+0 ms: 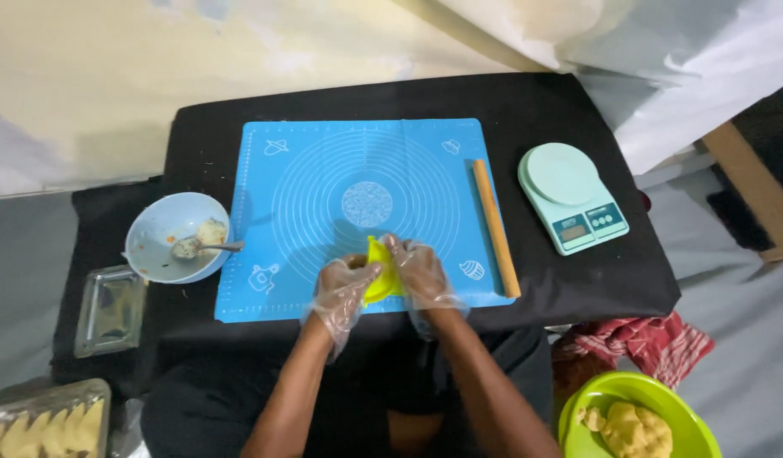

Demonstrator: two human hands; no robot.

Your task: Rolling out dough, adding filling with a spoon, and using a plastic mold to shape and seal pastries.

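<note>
Two gloved hands meet over the near edge of the blue mat point(357, 170), pressing a yellow mould point(381, 273) between them.

Far left, bottom corner: clear tray point(44, 421) of pale folded pastries, partly cut off. Above it, an empty glass dish point(110, 310) on the black cloth point(578, 271). Next, pale blue bowl point(176, 237) just off the mat's left edge; a spoon point(203, 247) lies in it with a lump of light filling.

Left hand point(344, 293), thin clear glove, fingers curled against the mould's left side. Mould: bright yellow, folded nearly shut, curved rim up, standing on edge just above the mat's front border. What it holds is hidden. Right hand point(422, 276), same glove, fingers closed over the mould's right face and top. Both hands grip it; neither is free.

Right of the hands: wooden rolling pin point(495, 227) lying along the mat's right edge. Beyond it, mint kitchen scale point(572, 196) on the cloth. Lower right: red patterned towel point(646, 343), then a green bowl point(635, 417) with yellowish dough.
</note>
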